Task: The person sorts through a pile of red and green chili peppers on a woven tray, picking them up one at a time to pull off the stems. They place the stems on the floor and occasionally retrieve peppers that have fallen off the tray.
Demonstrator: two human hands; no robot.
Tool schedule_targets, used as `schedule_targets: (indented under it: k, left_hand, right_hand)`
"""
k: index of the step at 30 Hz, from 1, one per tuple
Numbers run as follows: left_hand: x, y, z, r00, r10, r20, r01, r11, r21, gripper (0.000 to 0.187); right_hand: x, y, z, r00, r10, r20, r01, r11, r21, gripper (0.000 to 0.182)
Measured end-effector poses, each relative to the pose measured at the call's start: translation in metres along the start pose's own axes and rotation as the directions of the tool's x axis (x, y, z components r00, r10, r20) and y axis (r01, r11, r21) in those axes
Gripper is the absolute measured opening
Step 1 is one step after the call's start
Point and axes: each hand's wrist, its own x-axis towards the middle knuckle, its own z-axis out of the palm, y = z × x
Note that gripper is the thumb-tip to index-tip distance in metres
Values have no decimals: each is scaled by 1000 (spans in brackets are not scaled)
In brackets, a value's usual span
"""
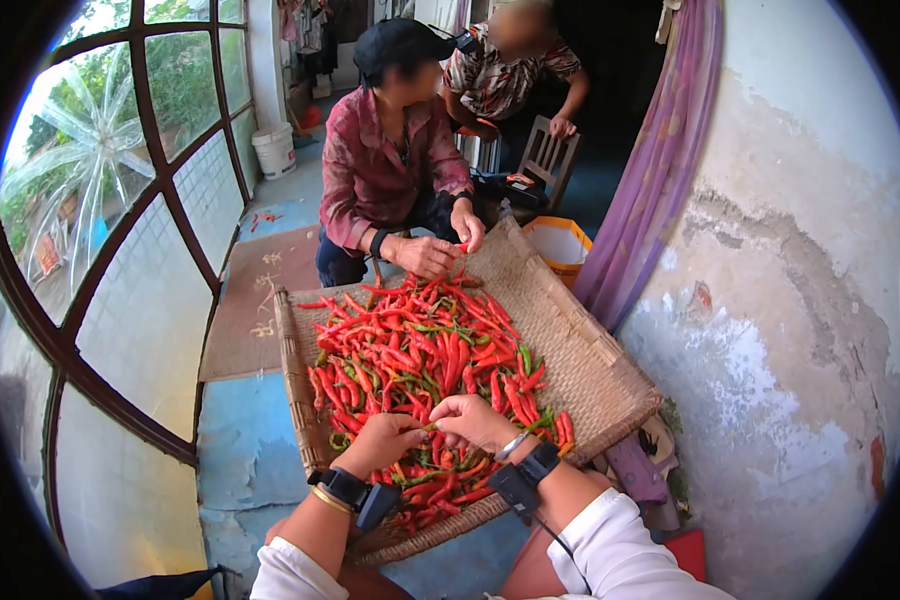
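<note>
At the bottom of the frame, two white sleeves (pixel 625 550) are seen. At lower centre, the left hand (pixel 380 440) and the right hand (pixel 473 422) are brought together over the heap, the fingers of both pinched nearly closed on a slender yellowish-green piece (pixel 430 427); whether it is a stem or a small chilli cannot be told. The step in hand is judged to be picking over by hand, for which a light pinch and small pull would next be called for. Slim, glossy, tapered red chillies (pixel 410 350), mixed with green ones, are heaped mid-frame on a woven tray (pixel 580 360) of coarse tan plaiting with a raised rim. At upper centre, a red chilli (pixel 462 247) is held by a person in a maroon patterned shirt (pixel 370 165). Farther back, a slatted wooden chair (pixel 547 157) and a sheer purple curtain (pixel 660 170) are seen.
</note>
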Motion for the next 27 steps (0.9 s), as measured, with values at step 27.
schedule_targets:
  k: [27]
  left_hand:
    - [10,-39,0,886,-8,464,-235,854,465,45]
  right_hand:
    - [15,53,-5,967,10,254,243,255,-936,24]
